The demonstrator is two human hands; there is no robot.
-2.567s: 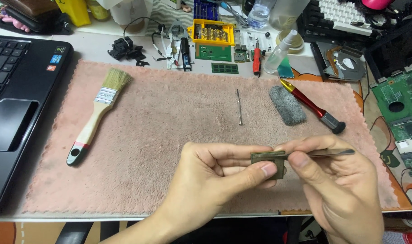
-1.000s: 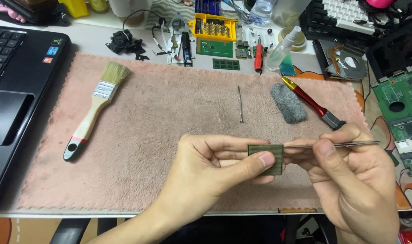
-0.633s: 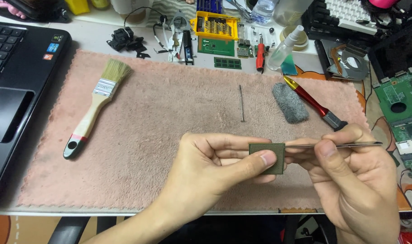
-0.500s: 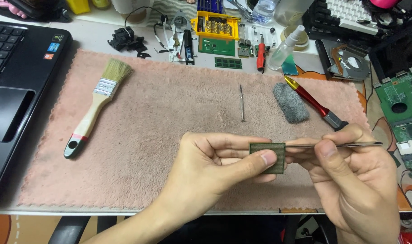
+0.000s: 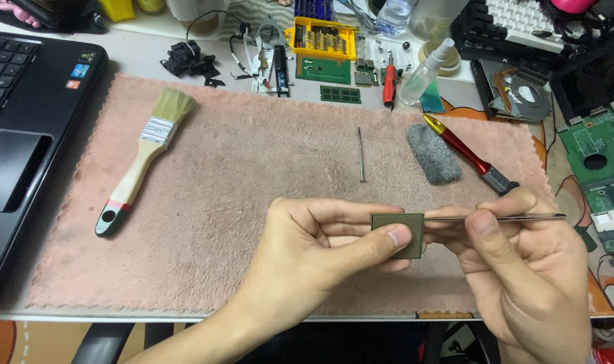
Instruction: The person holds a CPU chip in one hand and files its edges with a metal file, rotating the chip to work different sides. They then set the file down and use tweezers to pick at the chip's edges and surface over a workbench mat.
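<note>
The left hand (image 5: 314, 253) pinches a small square olive-green processor chip (image 5: 398, 235) between thumb and fingers, above the near edge of the pink fluffy mat (image 5: 253, 189) on the desk. The right hand (image 5: 529, 276) grips thin metal tweezers (image 5: 516, 217), their tip touching the chip's right edge.

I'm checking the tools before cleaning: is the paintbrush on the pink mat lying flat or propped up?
Lying flat: the paintbrush rests full length on the pink mat, bristles pointing away, untouched by either hand.
</note>
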